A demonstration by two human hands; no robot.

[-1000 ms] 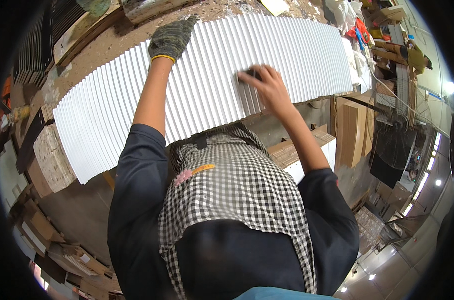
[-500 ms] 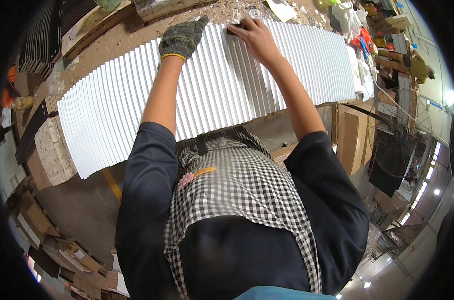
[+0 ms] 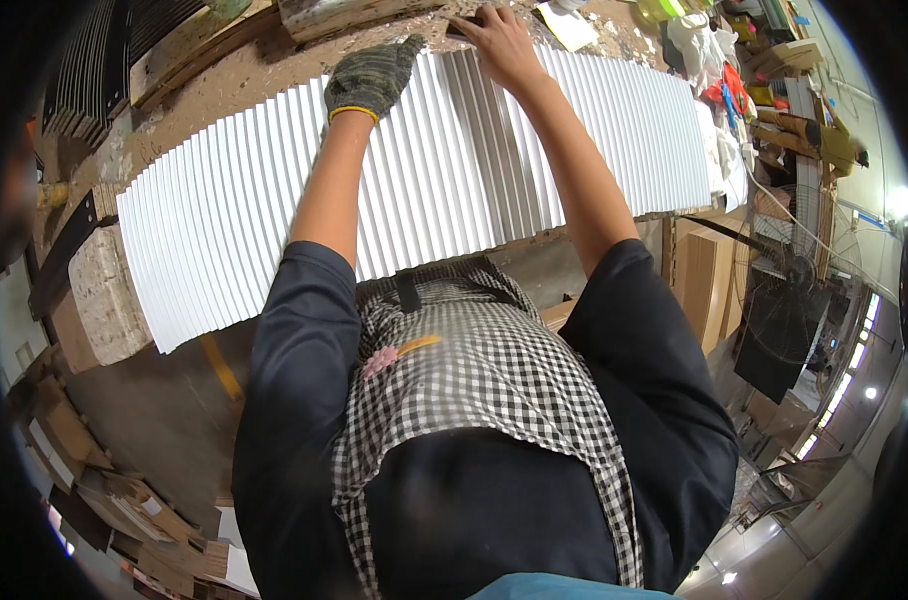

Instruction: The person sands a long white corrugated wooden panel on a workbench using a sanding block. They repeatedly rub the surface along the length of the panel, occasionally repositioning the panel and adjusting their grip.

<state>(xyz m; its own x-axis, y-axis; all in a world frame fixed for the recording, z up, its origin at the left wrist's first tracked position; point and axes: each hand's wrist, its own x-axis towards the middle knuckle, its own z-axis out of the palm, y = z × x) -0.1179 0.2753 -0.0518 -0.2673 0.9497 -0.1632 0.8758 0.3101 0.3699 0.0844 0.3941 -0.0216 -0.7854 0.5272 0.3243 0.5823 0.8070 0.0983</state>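
Observation:
A long row of overlapping white strips, thin and sheet-like, fans across the bench in front of me. My left hand, in a dark knit glove with a yellow cuff, lies on the far part of the row, fingers stretched out. My bare right hand is just past the row's far edge, right of the left one. Its fingers are closed on a small dark block, mostly hidden by the hand. A greyer band of the strips runs toward me below the right hand.
Dark slatted stacks stand at the far left beside a wooden beam. A yellow paper lies beyond the row. White bags crowd the right end. A fan and cardboard stand at right.
My right hand has moved away from me with the dark block, past the strips' far edge. The left hand has stayed on the row. A blurred shape has appeared at the left rim.

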